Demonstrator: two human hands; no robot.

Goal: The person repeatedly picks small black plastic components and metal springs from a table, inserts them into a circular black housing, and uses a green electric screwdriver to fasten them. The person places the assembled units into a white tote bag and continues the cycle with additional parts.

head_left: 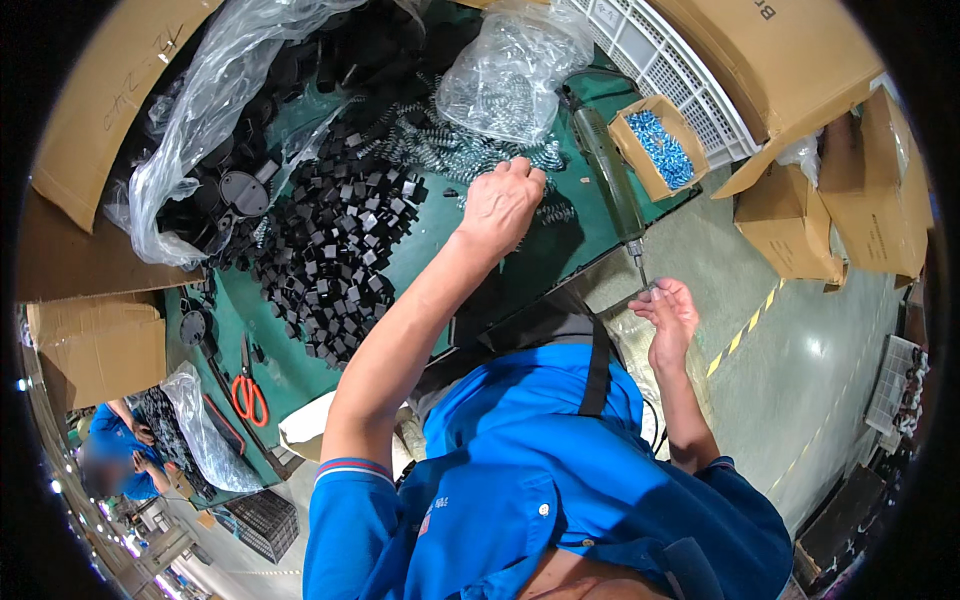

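My left hand [503,208] reaches over the green table, its fingers curled down at the edge of a pile of metal coil springs [440,145]. Whatever is in those fingers is hidden beneath the hand. My right hand [668,318] is beyond the table edge, thumb and fingertips pinched together at the bit tip of a green electric screwdriver [607,160]. What it pinches is too small to make out. Left of the springs lies a heap of small black block-shaped parts [340,230]. A clear plastic bag [515,75] rests on the springs.
A cardboard box [655,108] of blue screws stands right of the screwdriver, by a white plastic crate [690,80]. Orange-handled scissors [248,390] lie at the table's left. A large carton [105,130] with plastic and black round parts is at far left. Another person [125,450] works beyond.
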